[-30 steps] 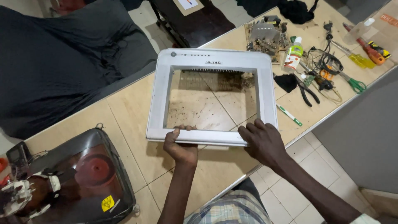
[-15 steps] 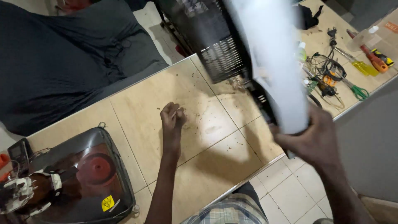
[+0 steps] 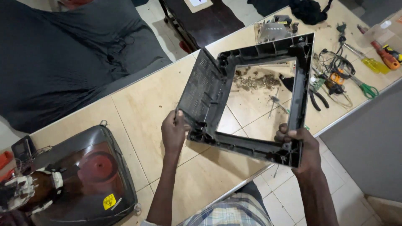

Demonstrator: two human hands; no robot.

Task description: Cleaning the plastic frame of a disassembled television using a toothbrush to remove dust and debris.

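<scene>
We hold the stiff, light frame (image 3: 247, 100) by its corners, left hand (image 3: 173, 134) and right hand (image 3: 302, 146) fingers wrapped tight.

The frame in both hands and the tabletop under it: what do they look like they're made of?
Television front frame: seemingly moulded dark grey plastic, matte, with ribs, screw posts and a vent grille on its inner face. Tabletop: probably light wood-pattern laminate, smooth with a slight sheen and straight panel seams.

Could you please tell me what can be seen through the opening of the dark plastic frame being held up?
Through the frame, bare tan tabletop shows, with a patch of brown debris and a small screw-like piece. Whatever lies under the frame's rails is covered.
</scene>
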